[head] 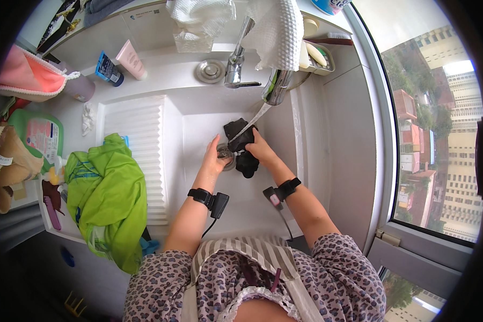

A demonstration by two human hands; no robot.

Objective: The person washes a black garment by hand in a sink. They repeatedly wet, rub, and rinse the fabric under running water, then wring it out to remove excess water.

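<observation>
Water runs from the chrome faucet spout (274,91) onto a wet black cloth item (240,139) in the white laundry sink (197,133). My right hand (261,145) grips that cloth at its right side, and part of it hangs down toward me. Over the metal drain (225,156), my left hand (217,157) is held just left of the cloth, its fingers apart and holding nothing. A bright green garment (108,193) lies in a heap left of the ribbed washboard (145,161). Each forearm wears a black strap with a small device.
Two tubes, one blue (108,69) and one pink (131,60), stand on the back ledge. A soap dish (324,60) and a brush (334,39) sit at the back right. White textured towels (279,32) hang by the faucet. At left is a green-and-clear detergent bottle (44,137); a window is at right.
</observation>
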